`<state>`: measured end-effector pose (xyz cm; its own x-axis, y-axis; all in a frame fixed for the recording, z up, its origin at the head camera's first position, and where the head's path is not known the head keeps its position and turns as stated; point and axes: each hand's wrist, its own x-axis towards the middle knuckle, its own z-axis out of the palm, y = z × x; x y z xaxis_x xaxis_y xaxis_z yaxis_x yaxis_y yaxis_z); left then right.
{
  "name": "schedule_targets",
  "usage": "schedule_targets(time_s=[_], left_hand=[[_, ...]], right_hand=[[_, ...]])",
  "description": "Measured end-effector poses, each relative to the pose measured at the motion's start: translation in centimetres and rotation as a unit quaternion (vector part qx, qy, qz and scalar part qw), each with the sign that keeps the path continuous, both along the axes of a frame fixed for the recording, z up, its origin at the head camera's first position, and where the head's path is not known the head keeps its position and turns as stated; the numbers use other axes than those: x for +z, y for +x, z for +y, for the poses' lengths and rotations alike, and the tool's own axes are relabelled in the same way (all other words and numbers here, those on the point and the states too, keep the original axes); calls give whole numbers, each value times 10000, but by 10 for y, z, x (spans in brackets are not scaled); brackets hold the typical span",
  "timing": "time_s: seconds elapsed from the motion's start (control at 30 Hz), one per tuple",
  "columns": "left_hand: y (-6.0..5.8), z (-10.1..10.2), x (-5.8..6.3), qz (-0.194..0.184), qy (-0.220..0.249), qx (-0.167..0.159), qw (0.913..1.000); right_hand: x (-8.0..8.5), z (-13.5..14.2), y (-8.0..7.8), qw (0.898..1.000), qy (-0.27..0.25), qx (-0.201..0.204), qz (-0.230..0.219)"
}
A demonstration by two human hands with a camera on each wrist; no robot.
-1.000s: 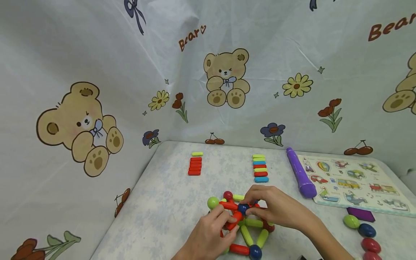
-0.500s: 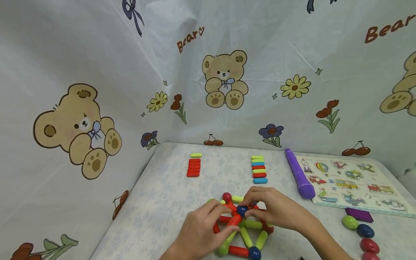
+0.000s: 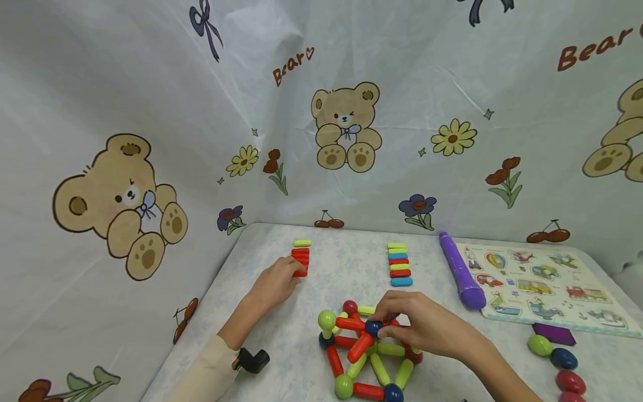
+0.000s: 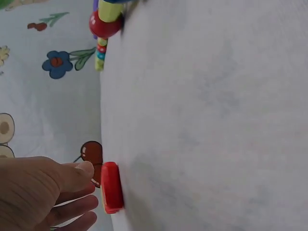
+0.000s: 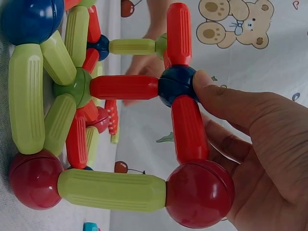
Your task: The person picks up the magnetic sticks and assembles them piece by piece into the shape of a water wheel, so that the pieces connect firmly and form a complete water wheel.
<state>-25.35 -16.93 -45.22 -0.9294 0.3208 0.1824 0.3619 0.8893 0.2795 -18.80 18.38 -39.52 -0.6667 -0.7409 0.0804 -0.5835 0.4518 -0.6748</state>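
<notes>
Your right hand (image 3: 428,325) pinches the blue ball (image 5: 175,86); left hand (image 3: 275,283), fingers parted, by red rods (image 3: 300,254): likely light, stiff; grip mid-length.

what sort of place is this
Possibly a children's play area: a teddy-bear-print sheet hangs behind the table, which holds a ball-and-rod model and a purple toy microphone.

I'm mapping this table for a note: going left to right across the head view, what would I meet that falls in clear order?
Left hand → red rods → ball-and-rod model → purple microphone → puzzle board.
</notes>
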Motion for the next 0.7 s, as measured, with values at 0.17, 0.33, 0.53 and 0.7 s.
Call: schedule_targets(time_s=[0.17, 0.33, 0.53, 0.7], left_hand=[[-6, -9, -20, 89, -470, 52, 9988], [1, -16, -26, 222, -717, 163, 9970], [27, -23, -20, -338, -728, 319, 9963], [60, -28, 0, -1141, -20, -199, 9933]], right_hand=[[-1, -2, 0, 10000, 1, 5, -45], [-1, -2, 0, 10000, -12, 11, -43], [0, -2, -1, 10000, -22, -38, -25], [0, -1, -1, 10000, 8, -68, -36]])
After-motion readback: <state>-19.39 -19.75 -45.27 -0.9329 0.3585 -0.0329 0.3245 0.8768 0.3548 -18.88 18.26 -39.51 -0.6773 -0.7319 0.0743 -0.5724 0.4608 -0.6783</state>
